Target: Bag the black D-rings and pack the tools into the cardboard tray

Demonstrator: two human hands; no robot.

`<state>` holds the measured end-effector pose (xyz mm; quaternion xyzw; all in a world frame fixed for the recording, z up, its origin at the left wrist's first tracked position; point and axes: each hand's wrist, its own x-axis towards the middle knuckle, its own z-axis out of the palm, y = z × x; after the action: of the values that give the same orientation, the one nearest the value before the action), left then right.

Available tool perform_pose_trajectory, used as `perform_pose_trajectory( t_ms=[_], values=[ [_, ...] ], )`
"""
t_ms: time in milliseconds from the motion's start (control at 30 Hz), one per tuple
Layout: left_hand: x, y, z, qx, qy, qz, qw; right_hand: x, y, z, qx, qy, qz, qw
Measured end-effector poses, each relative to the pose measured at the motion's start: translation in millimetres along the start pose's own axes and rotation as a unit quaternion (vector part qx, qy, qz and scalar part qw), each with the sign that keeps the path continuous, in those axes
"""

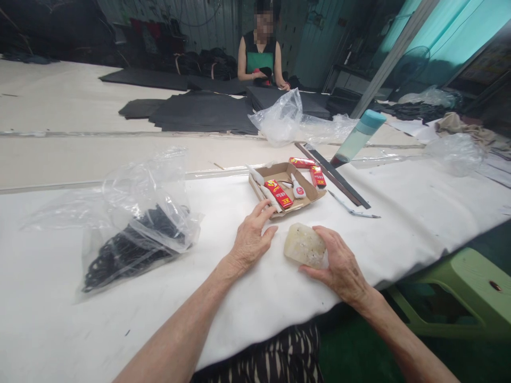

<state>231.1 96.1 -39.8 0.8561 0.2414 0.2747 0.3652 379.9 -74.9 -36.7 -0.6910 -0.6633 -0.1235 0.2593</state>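
In the head view, my right hand [339, 264] grips a pale yellowish, translucent block [305, 245] that looks like wax, thumb on its near side and fingers on its far side. The block is at the white-covered table's surface. My left hand [252, 234] has its thumb apart from the fingers, and its fingertips reach the near left corner of a shallow cardboard box [255, 187]. Inside the box lie a red small carton [278, 194], a white glue bottle [297, 187] with a pointed nozzle, and other white pieces.
Two red cartons [302, 163] lie behind the box, near dark flat strips [337, 175] and a tilted bottle with a blue cap [371, 119]. A clear bag of black cords [136, 244] is at left. Across the table a person [261, 53] works behind black sheets [207, 111]. A green stool [467, 287] stands right.
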Motion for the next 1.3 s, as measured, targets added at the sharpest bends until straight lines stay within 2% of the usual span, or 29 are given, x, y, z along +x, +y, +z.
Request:
perform_pose_trajectory(
  t_ms=[600,1200,1300],
  values=[
    [0,1,-1.3,-0.001,0.0,-0.007,1.0,-6,5,6,-0.036,-0.013,0.046,0.998],
    [0,1,-1.7,-0.008,-0.003,-0.007,1.0,2,1,-5,-0.024,-0.095,0.105,0.99],
    [0,3,-2.6,-0.007,-0.005,-0.008,1.0,4,1,-6,-0.026,-0.098,0.097,0.99]
  ],
)
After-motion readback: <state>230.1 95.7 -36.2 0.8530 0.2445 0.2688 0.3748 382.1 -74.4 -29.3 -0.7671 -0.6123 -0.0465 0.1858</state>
